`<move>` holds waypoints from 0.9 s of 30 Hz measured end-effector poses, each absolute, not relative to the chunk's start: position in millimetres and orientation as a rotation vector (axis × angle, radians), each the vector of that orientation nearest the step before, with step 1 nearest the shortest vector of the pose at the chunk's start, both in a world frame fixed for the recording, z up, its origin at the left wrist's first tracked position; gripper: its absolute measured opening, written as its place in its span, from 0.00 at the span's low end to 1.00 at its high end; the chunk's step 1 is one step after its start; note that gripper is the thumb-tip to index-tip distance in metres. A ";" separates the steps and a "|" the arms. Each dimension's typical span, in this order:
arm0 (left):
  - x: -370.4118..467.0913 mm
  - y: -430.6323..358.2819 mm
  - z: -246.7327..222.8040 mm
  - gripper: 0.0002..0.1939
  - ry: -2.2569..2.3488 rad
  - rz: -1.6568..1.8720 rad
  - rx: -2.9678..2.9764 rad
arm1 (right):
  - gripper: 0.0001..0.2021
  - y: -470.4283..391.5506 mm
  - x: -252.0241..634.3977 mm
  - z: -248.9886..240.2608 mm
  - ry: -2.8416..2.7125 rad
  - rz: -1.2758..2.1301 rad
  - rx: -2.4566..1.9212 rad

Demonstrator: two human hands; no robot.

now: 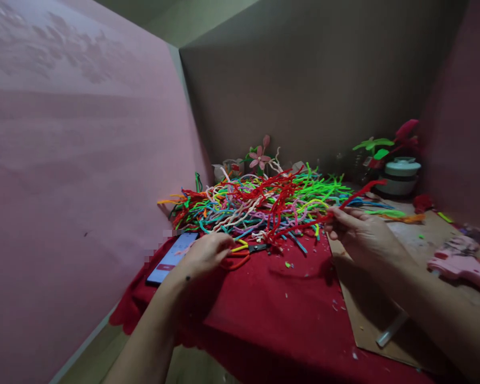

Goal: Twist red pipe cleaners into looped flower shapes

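My right hand (354,229) pinches a fuzzy red pipe cleaner (362,193) above the cardboard's left edge. Its upper end sticks out past my fingers, and the other part runs left toward the pile. My left hand (212,250) is curled, its fingertips by the handles of a pair of pliers (258,248) with yellow and orange grips. The back of the hand hides what the fingers hold, if anything. A big heap of colourful pipe cleaners (248,205) lies behind both hands, with several red ones on top.
A phone (172,258) lies left on the red tablecloth (272,320). To the right, a cardboard sheet (356,304) carries a pink glue gun (460,264) and a clear glue stick (392,328). Behind stand a pink flower (260,158) and a lidded jar (400,176). Walls enclose the table.
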State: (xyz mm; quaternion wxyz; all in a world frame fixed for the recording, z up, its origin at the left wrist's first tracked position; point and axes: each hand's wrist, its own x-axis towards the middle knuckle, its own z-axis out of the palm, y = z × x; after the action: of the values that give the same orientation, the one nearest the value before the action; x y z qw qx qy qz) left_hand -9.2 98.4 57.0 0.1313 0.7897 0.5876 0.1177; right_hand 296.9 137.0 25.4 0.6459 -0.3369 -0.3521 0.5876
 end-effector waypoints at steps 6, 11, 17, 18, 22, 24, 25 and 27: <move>3.2 102.4 26.4 0.11 1.808 0.019 2.639 | 0.08 133.6 293.0 20.7 -0.818 1.488 -0.735; 11.5 102.0 33.8 0.08 1.756 -0.135 2.699 | 0.06 133.1 291.0 20.6 -0.800 1.490 -0.754; 17.0 77.5 49.8 0.07 1.748 -0.232 2.570 | 0.04 134.2 291.8 20.8 -0.782 1.497 -0.776; 18.9 73.1 51.3 0.07 1.722 -0.264 2.556 | 0.04 134.0 291.9 21.6 -0.741 1.481 -0.800; 26.6 62.3 52.1 0.07 1.783 -0.294 2.608 | 0.03 133.1 291.7 25.6 -0.686 1.437 -0.881; 30.3 59.9 50.4 0.08 1.822 -0.296 2.636 | 0.02 132.9 292.1 26.5 -0.681 1.432 -0.876; 32.1 58.7 49.5 0.09 1.814 -0.294 2.656 | 0.02 132.9 292.5 26.6 -0.680 1.424 -0.871; 35.5 55.7 48.5 0.10 1.734 -0.297 2.693 | 0.02 133.0 293.3 26.9 -0.680 1.391 -0.886</move>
State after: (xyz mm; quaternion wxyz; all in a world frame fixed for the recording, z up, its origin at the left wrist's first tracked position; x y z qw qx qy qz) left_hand 35.5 55.7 48.5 -0.0374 0.8366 0.5386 -0.0924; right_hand 293.3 133.0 26.9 0.6278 -0.3864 -0.2966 0.6071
